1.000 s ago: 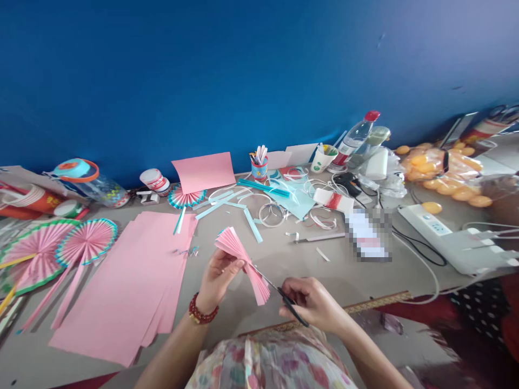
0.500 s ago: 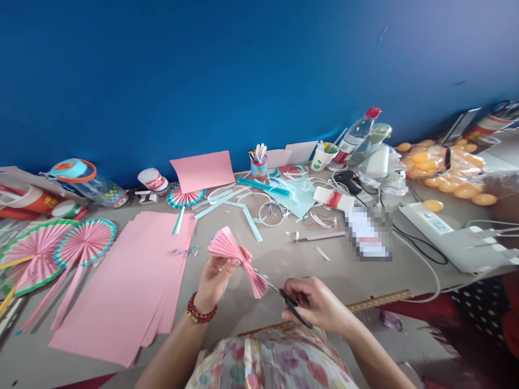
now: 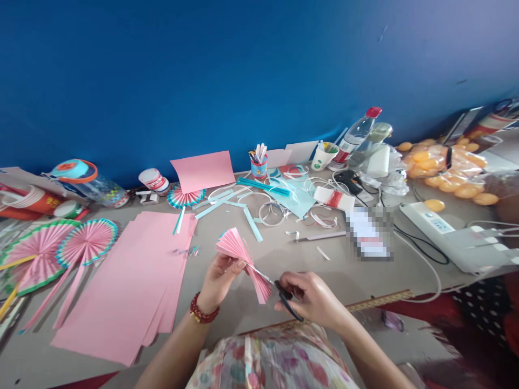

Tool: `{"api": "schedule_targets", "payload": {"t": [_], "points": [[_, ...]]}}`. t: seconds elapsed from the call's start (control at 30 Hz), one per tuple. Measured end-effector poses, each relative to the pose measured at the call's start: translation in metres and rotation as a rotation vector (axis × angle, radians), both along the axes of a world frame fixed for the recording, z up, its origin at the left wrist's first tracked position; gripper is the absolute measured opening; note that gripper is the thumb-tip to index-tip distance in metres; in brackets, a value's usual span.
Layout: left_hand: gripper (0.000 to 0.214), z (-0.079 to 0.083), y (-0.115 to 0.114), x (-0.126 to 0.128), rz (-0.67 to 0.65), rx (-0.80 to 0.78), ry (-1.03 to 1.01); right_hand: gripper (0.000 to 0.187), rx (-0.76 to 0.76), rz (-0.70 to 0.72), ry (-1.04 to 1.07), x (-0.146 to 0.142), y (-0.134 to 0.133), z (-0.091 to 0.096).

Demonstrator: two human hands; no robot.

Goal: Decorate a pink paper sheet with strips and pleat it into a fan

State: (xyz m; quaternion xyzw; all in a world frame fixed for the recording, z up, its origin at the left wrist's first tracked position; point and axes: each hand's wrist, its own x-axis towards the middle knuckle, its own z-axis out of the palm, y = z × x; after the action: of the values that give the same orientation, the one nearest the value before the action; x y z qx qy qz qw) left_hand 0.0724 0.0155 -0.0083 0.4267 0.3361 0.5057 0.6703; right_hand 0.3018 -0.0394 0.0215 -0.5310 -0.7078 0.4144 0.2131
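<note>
My left hand [image 3: 222, 275], with a red bead bracelet at the wrist, pinches a pleated pink paper fan [image 3: 235, 243] near its middle. The fan spreads out at both ends, and blue shows along its upper edge. In my right hand [image 3: 310, 294] is a pair of scissors [image 3: 284, 296] with black handles. Their blades lie along the fan's lower part, the tips close to my left fingertips. Whether the blades are parted I cannot tell. To the left lies a stack of pink paper sheets [image 3: 117, 286].
Finished pink fans [image 3: 87, 243] lie at the left by a clear bottle [image 3: 97, 186]. Blue paper strips [image 3: 253, 224], white cord [image 3: 272, 214] and a cutter knife [image 3: 320, 236] lie ahead. A power strip [image 3: 441, 232] and a bag of orange balls [image 3: 446, 167] are at the right.
The scissors have moved left and up, their tips now near the fan's middle by my left fingers. The fan and my left hand have shifted slightly right.
</note>
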Motion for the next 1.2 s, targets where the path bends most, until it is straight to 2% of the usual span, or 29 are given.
{"api": "schedule_targets", "payload": {"t": [0.37,0.7,1.2], "points": [[0.019,-0.006,-0.004,-0.004,0.003,-0.003,0.064,0.029,-0.021,-0.046,-0.067,-0.004,-0.002,0.004],[0.019,0.0,-0.005,-0.004,0.0,0.015,0.072,0.03,-0.042,-0.051,-0.067,-0.007,-0.004,0.008],[0.015,-0.002,-0.006,-0.006,-0.032,0.041,0.08,0.032,-0.08,-0.07,-0.075,-0.006,-0.006,0.012]]}}
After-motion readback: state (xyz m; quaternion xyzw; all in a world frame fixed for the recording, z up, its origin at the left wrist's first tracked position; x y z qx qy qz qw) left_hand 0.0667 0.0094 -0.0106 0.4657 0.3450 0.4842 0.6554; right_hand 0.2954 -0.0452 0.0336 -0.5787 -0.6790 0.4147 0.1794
